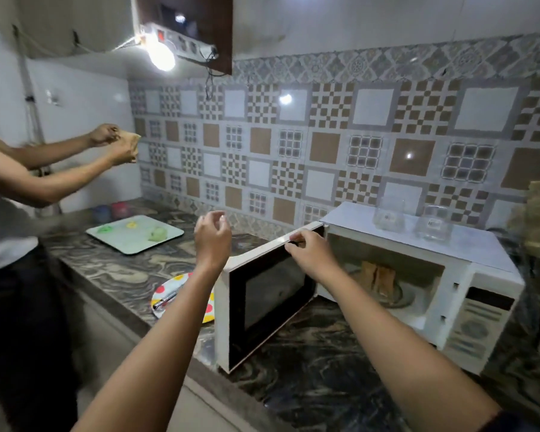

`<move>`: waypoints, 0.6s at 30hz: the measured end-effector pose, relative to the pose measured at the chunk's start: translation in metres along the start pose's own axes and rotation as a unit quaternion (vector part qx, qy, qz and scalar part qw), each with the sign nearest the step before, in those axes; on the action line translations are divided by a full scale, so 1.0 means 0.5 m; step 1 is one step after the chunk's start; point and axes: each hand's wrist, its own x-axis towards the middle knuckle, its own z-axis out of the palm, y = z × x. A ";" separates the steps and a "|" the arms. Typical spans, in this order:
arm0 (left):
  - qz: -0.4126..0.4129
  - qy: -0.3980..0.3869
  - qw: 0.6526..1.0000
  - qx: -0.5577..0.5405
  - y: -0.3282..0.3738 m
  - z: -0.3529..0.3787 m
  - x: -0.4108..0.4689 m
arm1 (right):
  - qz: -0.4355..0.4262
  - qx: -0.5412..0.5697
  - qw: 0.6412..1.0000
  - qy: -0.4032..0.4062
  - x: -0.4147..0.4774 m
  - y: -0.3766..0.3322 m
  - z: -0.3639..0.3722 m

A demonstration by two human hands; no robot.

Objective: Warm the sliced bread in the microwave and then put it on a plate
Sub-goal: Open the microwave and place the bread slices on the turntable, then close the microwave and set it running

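A white microwave stands on the marble counter with its door swung wide open to the left. Inside, two slices of bread lean upright on the glass turntable. My right hand grips the top edge of the open door. My left hand hovers in the air left of the door, fingers loosely curled and holding nothing. A plate with coloured dots lies on the counter beside the door, partly hidden by my left forearm, with a metal utensil on it.
Another person stands at the left, both hands raised and holding something pale. A white tray with green and yellow items lies further along the counter. Two clear glass jars sit on top of the microwave. The counter edge runs diagonally.
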 end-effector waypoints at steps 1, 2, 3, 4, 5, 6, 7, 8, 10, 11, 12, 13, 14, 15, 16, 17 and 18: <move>-0.029 0.003 1.000 -0.006 -0.026 -0.018 0.002 | -0.024 0.001 1.000 -0.012 0.002 -0.025 0.028; -0.055 0.005 0.998 -0.012 -0.051 -0.030 0.002 | -0.044 0.003 0.999 -0.024 0.004 -0.048 0.055; -0.082 0.000 0.997 -0.018 -0.074 -0.040 -0.002 | -0.056 0.006 0.998 -0.034 0.005 -0.068 0.081; -0.108 -0.009 0.994 -0.029 -0.101 -0.045 -0.005 | -0.062 0.010 0.997 -0.041 0.006 -0.084 0.106; -0.136 -0.026 0.989 -0.048 -0.124 -0.049 -0.012 | -0.063 0.015 0.997 -0.049 0.007 -0.097 0.132; -0.163 -0.050 0.983 -0.069 -0.148 -0.046 -0.019 | -0.060 0.018 0.997 -0.056 0.006 -0.104 0.153; -0.189 -0.077 0.975 -0.082 -0.167 -0.045 -0.027 | -0.056 0.016 0.996 -0.066 0.004 -0.111 0.174; -0.209 -0.103 0.969 -0.088 -0.187 -0.043 -0.031 | -0.052 0.007 0.995 -0.080 0.002 -0.115 0.196; -0.227 -0.149 0.958 -0.091 -0.206 -0.035 -0.044 | -0.050 -0.037 0.993 -0.104 -0.007 -0.111 0.228; -0.229 -0.163 0.955 -0.096 -0.206 -0.032 -0.052 | -0.057 -0.060 0.991 -0.105 -0.013 -0.106 0.236; -0.227 -0.173 0.953 -0.105 -0.206 -0.027 -0.059 | -0.067 -0.074 0.990 -0.100 -0.018 -0.100 0.240; -0.220 -0.186 0.951 -0.108 -0.204 -0.024 -0.068 | -0.078 -0.080 0.989 -0.093 -0.024 -0.093 0.239; -0.209 -0.204 0.950 -0.106 -0.204 -0.023 -0.078 | -0.092 -0.083 0.989 -0.083 -0.031 -0.086 0.234; -0.202 -0.222 0.949 -0.098 -0.204 -0.023 -0.090 | -0.105 -0.085 0.988 -0.071 -0.041 -0.079 0.226; -0.197 -0.237 0.946 -0.094 -0.205 -0.023 -0.103 | -0.116 -0.087 0.988 -0.061 -0.053 -0.071 0.217; -0.198 -0.251 0.943 -0.096 -0.203 -0.022 -0.120 | -0.126 -0.089 0.987 -0.054 -0.065 -0.061 0.207; -0.197 -0.263 0.938 -0.107 -0.201 -0.019 -0.139 | -0.137 -0.091 0.985 -0.048 -0.077 -0.049 0.196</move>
